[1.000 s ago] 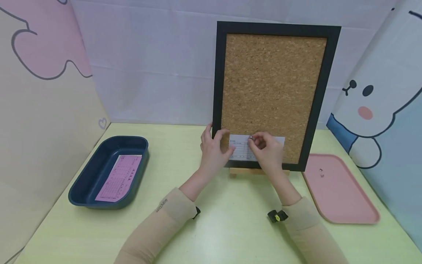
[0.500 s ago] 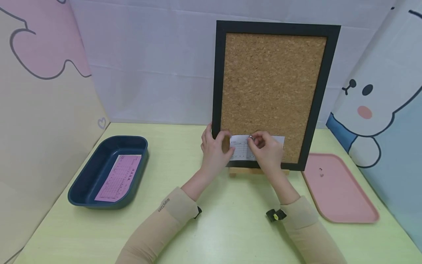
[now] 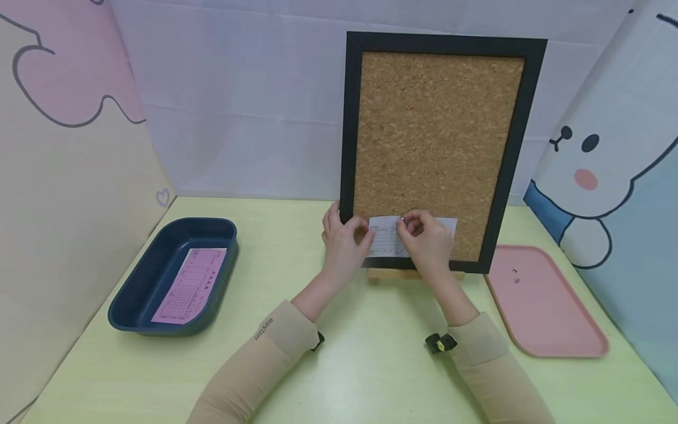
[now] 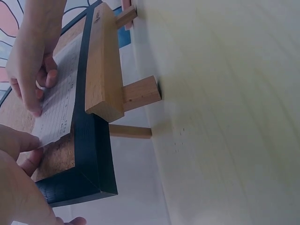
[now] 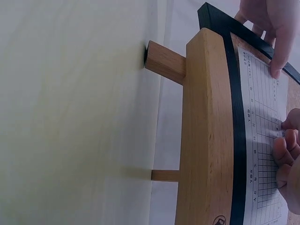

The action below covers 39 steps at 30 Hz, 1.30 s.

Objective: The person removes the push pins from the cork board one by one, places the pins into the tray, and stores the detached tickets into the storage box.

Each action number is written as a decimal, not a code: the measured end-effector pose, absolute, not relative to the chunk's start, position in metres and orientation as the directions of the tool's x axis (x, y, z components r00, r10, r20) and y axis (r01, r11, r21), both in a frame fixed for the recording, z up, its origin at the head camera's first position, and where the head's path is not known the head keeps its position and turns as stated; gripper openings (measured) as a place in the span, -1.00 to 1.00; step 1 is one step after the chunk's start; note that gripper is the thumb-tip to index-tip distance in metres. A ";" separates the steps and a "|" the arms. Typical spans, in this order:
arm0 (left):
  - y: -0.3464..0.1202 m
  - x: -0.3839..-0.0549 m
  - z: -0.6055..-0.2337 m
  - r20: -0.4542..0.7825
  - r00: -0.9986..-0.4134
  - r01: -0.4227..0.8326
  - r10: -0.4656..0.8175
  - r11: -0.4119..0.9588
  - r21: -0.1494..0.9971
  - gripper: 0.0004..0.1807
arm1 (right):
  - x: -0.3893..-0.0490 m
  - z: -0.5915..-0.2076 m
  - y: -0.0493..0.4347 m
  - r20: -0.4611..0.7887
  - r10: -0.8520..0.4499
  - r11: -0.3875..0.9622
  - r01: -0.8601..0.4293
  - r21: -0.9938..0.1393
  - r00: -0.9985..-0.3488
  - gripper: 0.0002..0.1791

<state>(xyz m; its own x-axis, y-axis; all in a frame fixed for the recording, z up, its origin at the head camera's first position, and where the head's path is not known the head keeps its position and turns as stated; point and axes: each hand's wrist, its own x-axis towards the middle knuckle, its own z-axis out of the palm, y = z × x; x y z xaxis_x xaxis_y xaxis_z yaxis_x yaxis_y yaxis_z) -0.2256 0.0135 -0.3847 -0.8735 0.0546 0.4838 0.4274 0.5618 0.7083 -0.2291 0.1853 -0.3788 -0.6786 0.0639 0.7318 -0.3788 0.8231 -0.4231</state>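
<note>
A white printed form [image 3: 385, 235] lies against the lower part of a black-framed cork board [image 3: 439, 135]. My left hand [image 3: 341, 241] pinches the form's left edge between thumb and index finger, its other fingers by the frame's left side. At the form's top edge, my right hand [image 3: 431, 241] pinches a small shiny thumbtack [image 3: 402, 219] between thumb and index finger. In the right wrist view, the right fingers [image 5: 283, 150] lie close over the form [image 5: 262, 140], their tips partly hidden. The left wrist view shows the left thumb and index finger at the form's corner.
The board leans on a wooden easel [image 4: 104, 61]. At left stands a dark blue tray [image 3: 119, 312] holding a pink printed form [image 3: 190, 285]. A pink tray [image 3: 556, 312] at right bears two tiny shiny pieces [image 3: 515, 275]. A light curtain hangs behind.
My left thumb and index finger have closed together on the form's left edge. The right hand stays at the form's top edge with the thumbtack.
</note>
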 end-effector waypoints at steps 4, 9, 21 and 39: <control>0.013 -0.225 -0.383 0.479 -0.876 0.423 0.047 0.551 0.720 -0.85 | -0.231 -0.379 0.185 0.741 0.047 0.836 -0.380 -0.396 -0.669 -0.86; 0.014 -0.226 -0.383 0.481 -0.875 0.424 0.042 0.545 0.724 -0.85 | -0.235 -0.381 0.186 0.762 0.015 0.842 -0.403 -0.359 -0.647 -0.89; 0.015 -0.228 -0.386 0.493 -0.869 0.429 0.031 0.543 0.722 -0.85 | -0.237 -0.383 0.186 0.821 -0.034 0.841 -0.460 -0.285 -0.570 -0.88; 0.016 -0.229 -0.387 0.495 -0.868 0.432 0.034 0.544 0.720 -0.86 | -0.239 -0.388 0.189 0.846 -0.045 0.826 -0.496 -0.268 -0.532 -0.89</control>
